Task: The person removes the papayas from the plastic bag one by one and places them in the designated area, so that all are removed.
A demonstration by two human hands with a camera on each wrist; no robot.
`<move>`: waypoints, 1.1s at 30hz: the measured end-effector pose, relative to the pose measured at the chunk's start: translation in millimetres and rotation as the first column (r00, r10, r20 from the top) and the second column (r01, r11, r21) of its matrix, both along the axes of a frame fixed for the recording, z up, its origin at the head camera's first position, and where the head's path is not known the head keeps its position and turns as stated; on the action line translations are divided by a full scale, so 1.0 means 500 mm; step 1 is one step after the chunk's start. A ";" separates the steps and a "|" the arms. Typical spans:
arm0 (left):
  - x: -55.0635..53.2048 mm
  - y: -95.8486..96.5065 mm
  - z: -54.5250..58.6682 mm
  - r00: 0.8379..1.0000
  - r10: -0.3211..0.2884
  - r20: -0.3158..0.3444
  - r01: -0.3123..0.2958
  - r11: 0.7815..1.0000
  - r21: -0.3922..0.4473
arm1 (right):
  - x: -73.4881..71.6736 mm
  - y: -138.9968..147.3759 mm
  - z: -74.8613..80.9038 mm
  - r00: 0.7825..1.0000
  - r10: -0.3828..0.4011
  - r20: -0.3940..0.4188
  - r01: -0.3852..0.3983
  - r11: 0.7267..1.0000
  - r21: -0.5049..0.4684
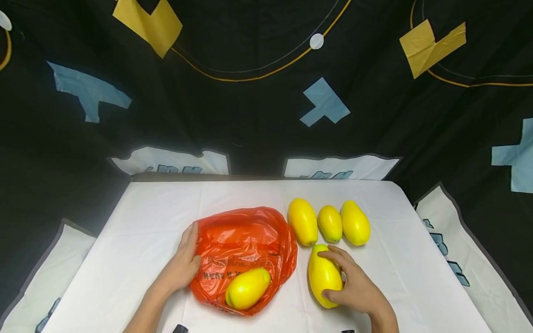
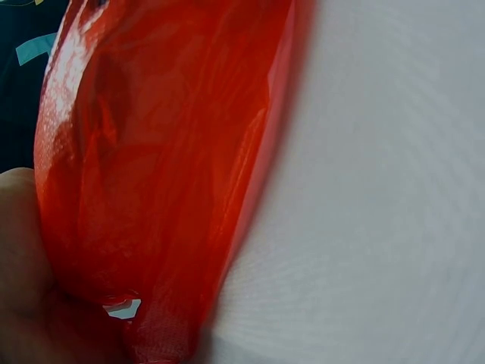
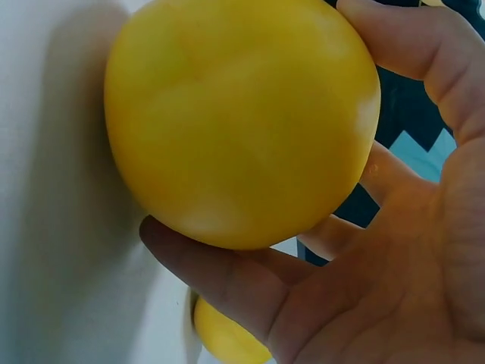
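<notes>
On the white table lies a crinkled red plastic bag (image 1: 241,231) with dark print. My left hand (image 1: 185,256) holds its left edge; in the left wrist view the red plastic (image 2: 167,152) stands up beside the hand, with a small hole low down. One yellow papaya (image 1: 248,287) lies uncovered on the red plastic at the bag's near side. To the right of the bag, my right hand (image 1: 358,286) grips another papaya (image 1: 322,273), with thumb and fingers curled round its side. Close up, the right wrist view shows that papaya's rounded end (image 3: 242,129) between thumb and fingers.
Behind the right hand, three more yellow papayas stand in a row: left (image 1: 302,222), middle (image 1: 330,224) and right (image 1: 355,223). The white tabletop (image 1: 416,277) ends at a black patterned curtain (image 1: 250,115) at the back and sides.
</notes>
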State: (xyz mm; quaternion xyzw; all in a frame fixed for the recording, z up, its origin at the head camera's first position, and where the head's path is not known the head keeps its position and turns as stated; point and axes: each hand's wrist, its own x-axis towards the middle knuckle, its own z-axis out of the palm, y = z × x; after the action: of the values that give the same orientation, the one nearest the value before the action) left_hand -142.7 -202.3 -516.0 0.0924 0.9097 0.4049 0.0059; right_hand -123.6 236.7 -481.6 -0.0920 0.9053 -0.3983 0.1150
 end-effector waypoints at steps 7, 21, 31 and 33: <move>0.001 0.000 -0.003 1.000 -0.001 0.000 0.001 1.000 -0.005 | -0.001 -0.002 0.009 1.000 0.009 0.010 -0.009 0.999 0.049; -0.002 -0.003 -0.001 1.000 -0.005 -0.008 0.005 1.000 -0.013 | -0.022 0.014 0.050 0.961 -0.005 -0.277 0.000 1.000 -0.017; -0.003 -0.001 -0.004 1.000 -0.004 -0.006 0.003 1.000 -0.015 | -0.041 -0.029 0.094 0.918 -0.101 -0.383 0.055 0.990 -0.130; -0.004 -0.001 -0.003 1.000 -0.004 -0.006 0.004 1.000 -0.014 | -0.038 -0.048 0.117 0.911 -0.105 -0.399 0.035 0.983 -0.178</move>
State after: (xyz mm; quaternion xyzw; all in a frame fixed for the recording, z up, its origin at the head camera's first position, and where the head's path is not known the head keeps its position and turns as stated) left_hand -144.4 -203.0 -517.6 0.0954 0.9122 0.3984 0.0044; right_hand -142.5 212.7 -423.0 -0.1494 0.8756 -0.4486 -0.0983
